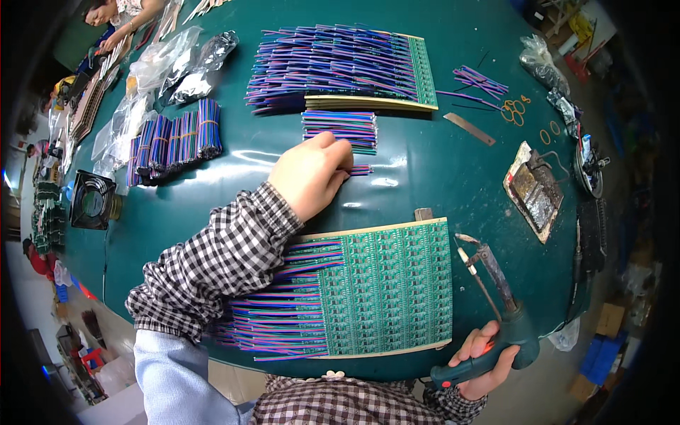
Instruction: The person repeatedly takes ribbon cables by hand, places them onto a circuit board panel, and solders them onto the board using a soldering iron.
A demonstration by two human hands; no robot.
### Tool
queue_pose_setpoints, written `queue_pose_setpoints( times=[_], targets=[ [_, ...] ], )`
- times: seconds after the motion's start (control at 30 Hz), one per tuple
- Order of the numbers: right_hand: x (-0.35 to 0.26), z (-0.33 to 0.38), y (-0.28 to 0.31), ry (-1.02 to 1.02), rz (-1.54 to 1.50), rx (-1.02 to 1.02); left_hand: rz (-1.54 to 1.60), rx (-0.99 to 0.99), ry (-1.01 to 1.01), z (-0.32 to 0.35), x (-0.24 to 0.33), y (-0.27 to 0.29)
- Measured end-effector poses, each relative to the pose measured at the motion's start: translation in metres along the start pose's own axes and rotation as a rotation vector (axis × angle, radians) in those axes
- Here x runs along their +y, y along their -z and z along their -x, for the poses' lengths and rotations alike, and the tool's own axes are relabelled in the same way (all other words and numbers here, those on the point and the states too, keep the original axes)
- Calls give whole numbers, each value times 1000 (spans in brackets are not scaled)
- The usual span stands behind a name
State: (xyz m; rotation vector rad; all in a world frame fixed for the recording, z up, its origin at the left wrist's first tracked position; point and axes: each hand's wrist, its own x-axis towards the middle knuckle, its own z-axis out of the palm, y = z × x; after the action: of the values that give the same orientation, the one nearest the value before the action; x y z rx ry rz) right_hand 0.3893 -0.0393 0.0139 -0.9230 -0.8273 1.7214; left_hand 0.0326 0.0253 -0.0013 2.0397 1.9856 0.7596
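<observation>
My left hand [315, 173] reaches over the middle of the table, its fingers pinched around a few coloured wires [362, 170] whose ends stick out to the right. Just beyond it lies a bundle of loose blue, pink and green wires [341, 127]. My right hand [489, 358] grips a dark green soldering gun [520, 329], with its tip pointing up and away beside a circuit board panel [389, 290]. This green panel lies in front of me on a pale board. Rows of wires fan out from its left side, partly hidden under my left sleeve.
A second panel [423, 71] covered in wires lies at the back. Banded wire bundles [177, 139] and plastic bags [166, 57] sit left, with a small fan [93, 200]. Rubber bands [515, 110], a metal strip [469, 129] and a soldering tray [535, 191] lie right. Another person works far left.
</observation>
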Motion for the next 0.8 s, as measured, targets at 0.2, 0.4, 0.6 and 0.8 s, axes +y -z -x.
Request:
queue_pose_setpoints(
  times=[0.2, 0.4, 0.6, 0.8],
  targets=[
    [3, 0, 0, -35, 3, 11, 87, -79, 29, -7, -9, 2],
    [6, 2, -1, -28, 24, -32, 10, 79, -99, -2, -10, 6],
    [8, 8, -11, -49, 21, 2, 83, 142, -70, 11, -8, 20],
    [7, 13, -15, -36, 48, -24, 242, 77, -66, 51, 49, 64]
  ],
)
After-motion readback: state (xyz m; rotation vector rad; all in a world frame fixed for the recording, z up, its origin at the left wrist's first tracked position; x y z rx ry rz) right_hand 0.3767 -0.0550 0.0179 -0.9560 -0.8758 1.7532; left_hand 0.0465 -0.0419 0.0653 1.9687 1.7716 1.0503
